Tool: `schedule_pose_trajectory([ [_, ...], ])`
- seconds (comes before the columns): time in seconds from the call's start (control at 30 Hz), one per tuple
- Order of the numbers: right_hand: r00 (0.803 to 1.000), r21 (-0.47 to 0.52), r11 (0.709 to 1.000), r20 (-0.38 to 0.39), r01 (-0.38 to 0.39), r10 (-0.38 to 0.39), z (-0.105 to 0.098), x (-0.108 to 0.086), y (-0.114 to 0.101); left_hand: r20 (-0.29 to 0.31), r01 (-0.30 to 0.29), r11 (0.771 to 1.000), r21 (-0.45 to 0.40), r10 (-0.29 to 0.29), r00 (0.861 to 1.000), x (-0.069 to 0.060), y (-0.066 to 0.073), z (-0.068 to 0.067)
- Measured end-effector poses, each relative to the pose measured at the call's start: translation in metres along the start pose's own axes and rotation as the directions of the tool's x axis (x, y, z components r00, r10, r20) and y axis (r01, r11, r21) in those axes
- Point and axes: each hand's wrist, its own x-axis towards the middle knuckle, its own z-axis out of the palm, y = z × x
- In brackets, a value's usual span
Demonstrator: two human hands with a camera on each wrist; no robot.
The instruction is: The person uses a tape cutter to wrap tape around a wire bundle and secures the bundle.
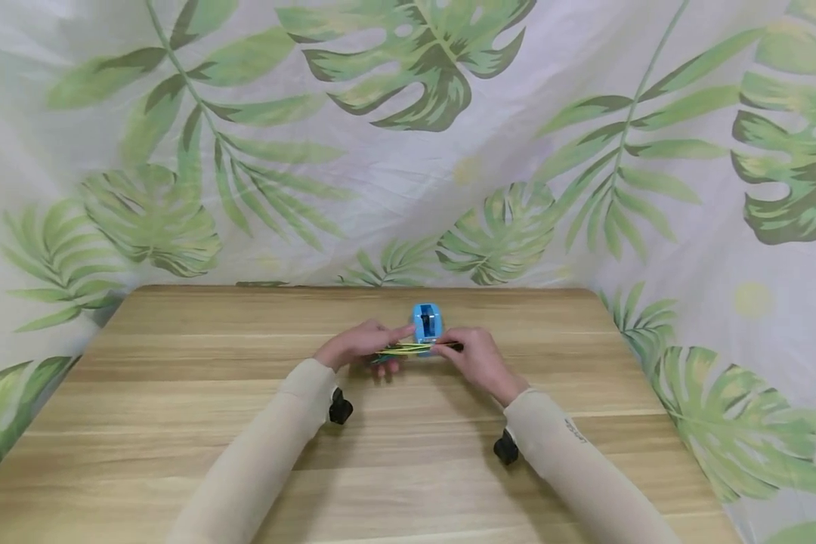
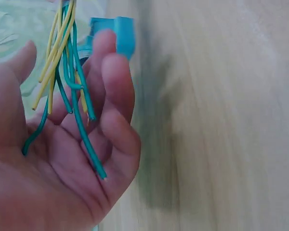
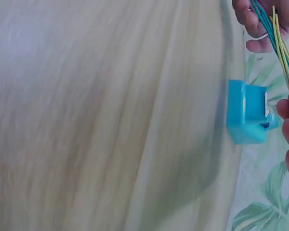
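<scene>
A bundle of thin yellow and green wires (image 1: 406,350) stretches between the two hands above the table. My right hand (image 1: 481,361) pinches the bundle at its right part between thumb and fingers. On the other side, my left hand (image 1: 366,341) has its palm turned up with relaxed fingers. In the left wrist view the loose wire ends (image 2: 90,156) hang over that palm, and the fingers are not closed round them. Just behind the wires stands a blue tape dispenser (image 3: 237,115). Part of the bundle is hidden by the right fingers.
The wooden table (image 1: 394,468) spreads out around both hands. Behind it hangs a pale cloth with green leaves (image 1: 503,234). A black wrist camera (image 1: 341,408) sits under the left sleeve, another black camera (image 1: 506,447) under the right.
</scene>
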Motion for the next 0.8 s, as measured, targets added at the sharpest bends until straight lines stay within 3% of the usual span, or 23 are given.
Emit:
schedule_pose_trajectory([
  [0.17, 0.997, -0.030, 0.998, -0.044, 0.055, -0.057, 0.001, 0.000, -0.006, 0.066, -0.006, 1.000, -0.024, 0.008, 0.998, -0.011, 0.001, -0.004],
  [0.3, 0.994, -0.033, 0.996, -0.068, 0.083, -0.085, 0.004, -0.001, -0.010, 0.067, -0.023, 0.998, -0.055, 0.027, 0.997, -0.018, 0.001, -0.008],
  [0.57, 0.997, -0.030, 0.997, -0.037, 0.072, -0.073, 0.005, -0.001, -0.017, 0.031, -0.027, 0.995, -0.095, 0.030, 0.999, -0.025, 0.000, -0.010],
  [0.63, 0.993, -0.050, 0.993, -0.055, 0.104, -0.107, 0.005, -0.001, -0.018, 0.027, -0.027, 0.995, -0.092, 0.029, 0.999, -0.027, -0.001, -0.011],
  [0.7, 0.980, -0.091, 0.981, -0.090, 0.172, -0.180, 0.005, 0.000, -0.019, 0.023, -0.022, 0.995, -0.099, 0.025, 0.999, -0.029, -0.003, -0.013],
  [0.8, 0.925, -0.233, 0.916, -0.119, 0.327, -0.361, 0.005, 0.000, -0.021, 0.015, -0.014, 0.992, -0.129, 0.016, 1.000, -0.031, -0.005, -0.017],
])
